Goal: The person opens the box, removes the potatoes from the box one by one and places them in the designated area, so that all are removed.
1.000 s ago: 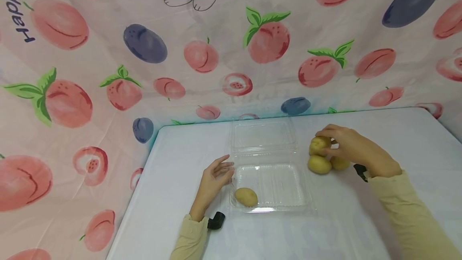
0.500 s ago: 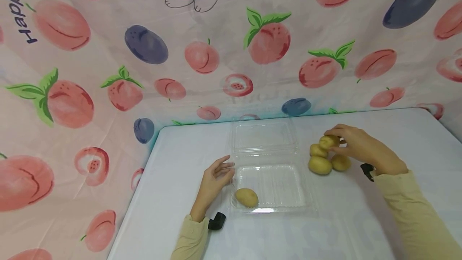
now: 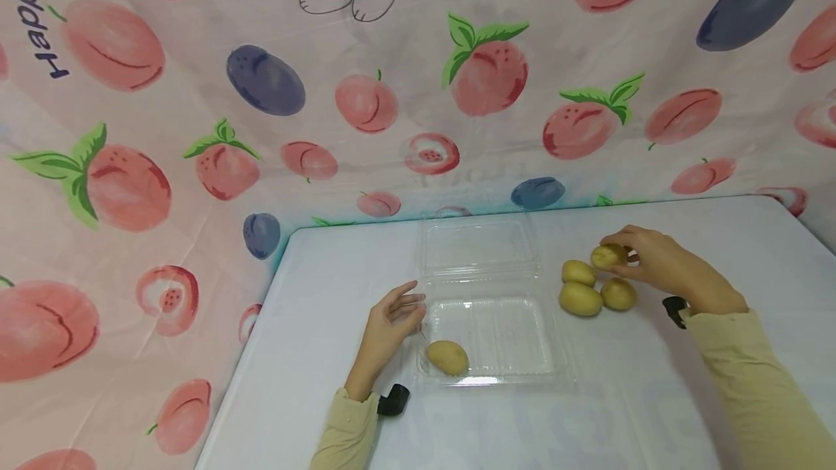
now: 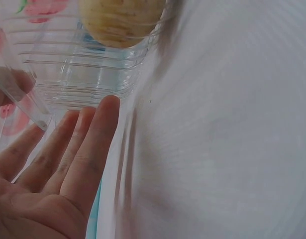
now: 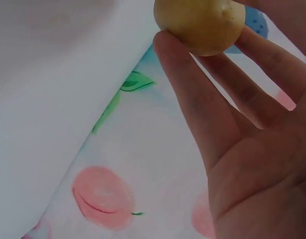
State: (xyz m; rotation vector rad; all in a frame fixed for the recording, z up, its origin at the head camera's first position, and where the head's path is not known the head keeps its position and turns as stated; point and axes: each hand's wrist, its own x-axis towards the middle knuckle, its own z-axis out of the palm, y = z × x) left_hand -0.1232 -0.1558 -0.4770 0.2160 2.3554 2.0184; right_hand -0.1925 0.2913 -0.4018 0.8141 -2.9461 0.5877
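My right hand (image 3: 669, 267) pinches a small yellow potato (image 3: 609, 257) between thumb and fingertips; the right wrist view shows this potato (image 5: 200, 25) at the fingertips. Just below and left of that hand, a group of 3 potatoes (image 3: 580, 299) sits on the table. My left hand (image 3: 385, 332) rests at the left rim of a clear plastic clamshell box (image 3: 555, 339), its fingers nearly straight. In the left wrist view the fingertips (image 4: 110, 107) are right at the box's ribbed wall. One potato (image 3: 448, 358) lies in the box's front left corner.
The box's clear lid (image 3: 480, 246) is folded back toward the rear edge of the white table (image 3: 653, 397). A fruit-print cloth (image 3: 405, 56) hangs behind and at the left. Black wrist mounts (image 3: 394, 400) show at both sleeves.
My right hand has moved right with its potato, away from the others, uncovering a potato behind the front ones. The left hand and the box have stayed in place.
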